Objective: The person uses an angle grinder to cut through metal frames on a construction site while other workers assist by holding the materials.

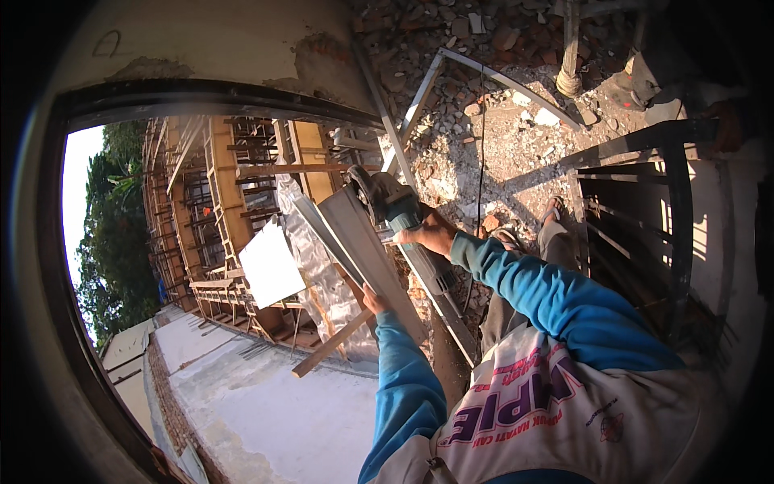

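Observation:
My right hand [435,232] is wrapped round the body of an angle grinder [403,211]. The grinder's disc end [368,192] lies against or just beside the upper end of a long grey channel-shaped piece [367,250]; I cannot tell whether the disc touches it. My left hand [374,300] grips the left edge of this grey piece lower down, its fingers partly hidden. Under the left wrist a wooden strip [332,345] sticks out to the left. Both forearms are in blue sleeves.
A dark window frame [89,355] opens on wooden scaffolding [222,194] and a pale slab [242,403]. Crumpled silver sheeting [322,282] and a white panel [272,264] lie beyond the grey piece. Rubble [451,169], a bent metal frame [504,77] and a cable [482,137] are on the ground.

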Demonstrator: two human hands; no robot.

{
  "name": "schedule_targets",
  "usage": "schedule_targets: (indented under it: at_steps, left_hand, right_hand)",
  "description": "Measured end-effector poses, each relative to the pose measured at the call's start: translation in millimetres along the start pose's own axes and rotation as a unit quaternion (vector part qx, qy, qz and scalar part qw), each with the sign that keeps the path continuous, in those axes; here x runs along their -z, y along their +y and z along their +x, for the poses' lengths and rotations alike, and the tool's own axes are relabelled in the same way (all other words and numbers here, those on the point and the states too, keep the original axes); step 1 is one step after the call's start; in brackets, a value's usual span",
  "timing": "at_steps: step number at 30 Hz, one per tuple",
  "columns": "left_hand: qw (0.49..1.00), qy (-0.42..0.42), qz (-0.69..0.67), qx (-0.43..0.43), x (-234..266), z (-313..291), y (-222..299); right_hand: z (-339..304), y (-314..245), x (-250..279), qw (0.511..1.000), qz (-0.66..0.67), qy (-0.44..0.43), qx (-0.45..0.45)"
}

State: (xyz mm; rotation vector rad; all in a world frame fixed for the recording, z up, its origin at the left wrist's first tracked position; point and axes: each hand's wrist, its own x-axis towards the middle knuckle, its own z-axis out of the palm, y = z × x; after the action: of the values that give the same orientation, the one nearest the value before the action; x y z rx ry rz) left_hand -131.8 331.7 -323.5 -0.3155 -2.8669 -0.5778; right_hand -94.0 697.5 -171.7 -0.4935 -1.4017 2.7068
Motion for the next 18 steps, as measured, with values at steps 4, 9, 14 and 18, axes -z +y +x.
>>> schedule_targets:
  at_steps: [4,9,14,18]
  left_hand:
    - [0.984,-0.033,-0.126,0.119,-2.0,-0.1,-13.2]
    - [0.974,-0.032,-0.171,0.144,-1.9,2.5,-12.1]
    - [0.991,-0.03,-0.104,0.08,11.9,8.1,17.1]
    - [0.983,-0.046,-0.146,0.103,14.0,7.9,20.2]
  right_hand:
    - [-0.1,0.6,-0.6,0.998,-0.031,-0.019,-0.053]
    - [6.6,18.6,-0.1,0.996,-0.052,-0.017,-0.068]
    - [3.4,9.2,-2.3,1.0,-0.027,-0.004,-0.009]
    - [5.7,13.5,-1.7,0.999,-0.041,-0.013,-0.02]
